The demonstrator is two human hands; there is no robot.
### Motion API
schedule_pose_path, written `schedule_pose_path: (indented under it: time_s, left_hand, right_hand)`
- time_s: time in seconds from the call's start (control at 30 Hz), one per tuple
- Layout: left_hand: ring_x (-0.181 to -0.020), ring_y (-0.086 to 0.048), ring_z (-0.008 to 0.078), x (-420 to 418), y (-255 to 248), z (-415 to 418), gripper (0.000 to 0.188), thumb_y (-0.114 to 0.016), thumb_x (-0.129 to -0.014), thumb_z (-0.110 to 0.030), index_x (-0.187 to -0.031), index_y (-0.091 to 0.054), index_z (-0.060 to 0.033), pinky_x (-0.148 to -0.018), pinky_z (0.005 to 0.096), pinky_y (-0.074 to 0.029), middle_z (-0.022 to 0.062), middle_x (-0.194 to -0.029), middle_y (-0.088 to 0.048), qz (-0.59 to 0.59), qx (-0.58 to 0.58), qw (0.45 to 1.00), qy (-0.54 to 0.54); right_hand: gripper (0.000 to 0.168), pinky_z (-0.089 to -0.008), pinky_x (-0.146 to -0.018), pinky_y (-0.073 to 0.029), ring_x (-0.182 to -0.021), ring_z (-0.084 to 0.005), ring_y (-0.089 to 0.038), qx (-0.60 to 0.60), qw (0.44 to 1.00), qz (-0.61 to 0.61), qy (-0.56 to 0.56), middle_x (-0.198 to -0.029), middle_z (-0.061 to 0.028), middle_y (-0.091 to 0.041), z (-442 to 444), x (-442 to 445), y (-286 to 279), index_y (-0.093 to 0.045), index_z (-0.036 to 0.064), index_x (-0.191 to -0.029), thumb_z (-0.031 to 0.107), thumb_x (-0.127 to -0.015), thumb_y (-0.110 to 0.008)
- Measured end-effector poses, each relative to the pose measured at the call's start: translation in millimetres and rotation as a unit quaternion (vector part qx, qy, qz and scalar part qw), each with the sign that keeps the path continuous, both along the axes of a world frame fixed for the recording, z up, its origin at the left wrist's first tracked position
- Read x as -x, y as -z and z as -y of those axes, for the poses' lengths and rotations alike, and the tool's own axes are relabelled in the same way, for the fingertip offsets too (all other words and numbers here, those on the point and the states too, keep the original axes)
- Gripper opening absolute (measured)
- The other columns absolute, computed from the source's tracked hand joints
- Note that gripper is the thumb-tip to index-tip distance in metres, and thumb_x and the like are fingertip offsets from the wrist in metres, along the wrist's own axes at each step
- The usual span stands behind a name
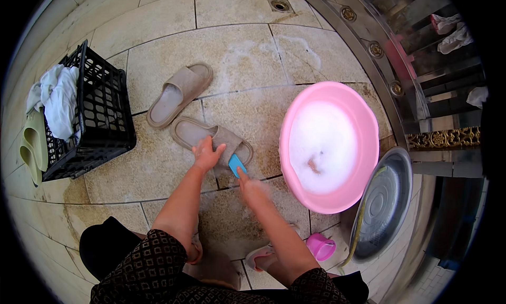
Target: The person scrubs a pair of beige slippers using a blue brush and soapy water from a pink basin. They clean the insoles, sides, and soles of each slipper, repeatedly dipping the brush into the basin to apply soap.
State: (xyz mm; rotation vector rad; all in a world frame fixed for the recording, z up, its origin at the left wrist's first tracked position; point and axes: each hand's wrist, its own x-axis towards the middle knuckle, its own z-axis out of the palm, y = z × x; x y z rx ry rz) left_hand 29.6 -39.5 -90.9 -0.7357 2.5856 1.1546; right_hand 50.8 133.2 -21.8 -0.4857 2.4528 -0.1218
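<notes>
On the wet tiled floor lies a beige slide slipper (189, 130), and my left hand (207, 155) grips its near side, fingers on the foam-wet insole and thumb by the strap. My right hand (253, 189) holds a blue brush (236, 165), seen from its back, against the slipper's near edge by the toe. The bristles are hidden. Just beyond, a matching second slipper (181, 94) rests with whitish foam on its insole; neither hand touches it.
A pink basin (329, 203) full of white suds stands to the right. Beside it a grey metal basin (375, 205) leans with a greenish hose (359, 225) over it, near a small pink cup (321, 246). Leftward stand a black crate (104, 106) with white cloth (59, 98) and pale green shoes (34, 140).
</notes>
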Motion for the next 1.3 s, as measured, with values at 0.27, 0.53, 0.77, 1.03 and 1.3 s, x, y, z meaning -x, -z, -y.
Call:
schedule_pose_path:
  time_s: [0.27, 0.53, 0.77, 1.03, 1.3]
  left_hand:
    - [-0.101, -0.042, 0.0313, -1, 4, -2, 0.066, -0.056, -0.066, -0.056, -0.106, -0.049, -0.0031, -0.09, 0.0382, -0.023, 0.0175, -0.103, -0.05, -0.002, -0.039, 0.999, -0.031]
    - [-0.103, -0.037, 0.0312, 0, -11, 6, 0.069, -0.057, -0.065, -0.057, -0.109, -0.051, -0.0037, -0.092, 0.037, -0.024, 0.0167, -0.107, -0.048, 0.028, -0.06, 0.998, 0.002]
    - [-0.106, -0.034, 0.0324, 5, -18, -3, 0.069, -0.056, -0.063, -0.059, -0.106, -0.054, -0.0053, -0.093, 0.0379, -0.023, 0.0171, -0.108, -0.048, 0.046, -0.069, 0.997, -0.007]
    - [-0.099, -0.04, 0.0298, 5, -10, 4, 0.07, -0.051, -0.063, -0.064, -0.1, -0.057, -0.004, -0.089, 0.0357, -0.021, 0.0171, -0.101, -0.051, 0.04, -0.046, 0.998, 0.007]
    - [-0.1, -0.04, 0.0297, 9, -4, 2, 0.069, -0.051, -0.065, -0.063, -0.099, -0.056, -0.0025, -0.089, 0.0358, -0.022, 0.017, -0.101, -0.051, 0.048, -0.064, 0.997, 0.022]
  right_hand:
    - [0.035, -0.0431, -0.049, -0.045, -0.056, -0.0304, -0.057, 0.055, 0.997, -0.058, -0.002, -0.063, -0.0141, -0.058, 3, 21, 30, -0.044, 0.026, -0.118, 0.03, -0.084, -0.043]
    - [0.034, -0.0444, -0.049, -0.044, -0.054, -0.0301, -0.057, 0.013, 0.995, 0.022, -0.097, -0.059, -0.0127, -0.057, -24, 16, -22, -0.045, 0.022, -0.117, 0.029, -0.083, -0.044]
    - [0.036, -0.0426, -0.046, -0.044, -0.051, -0.0281, -0.057, 0.077, 0.994, -0.055, -0.053, -0.057, -0.0114, -0.057, 7, 2, 36, -0.04, 0.022, -0.12, 0.027, -0.084, -0.042]
    - [0.038, -0.0428, -0.053, -0.047, -0.059, -0.0291, -0.06, -0.045, 0.998, 0.01, 0.053, -0.065, -0.0127, -0.06, -12, -3, -12, -0.037, 0.025, -0.124, 0.031, -0.086, -0.038]
    - [0.039, -0.0415, -0.05, -0.047, -0.055, -0.028, -0.059, -0.005, 0.998, -0.062, 0.005, -0.062, -0.0112, -0.06, -7, 21, 12, -0.038, 0.024, -0.124, 0.03, -0.085, -0.04]
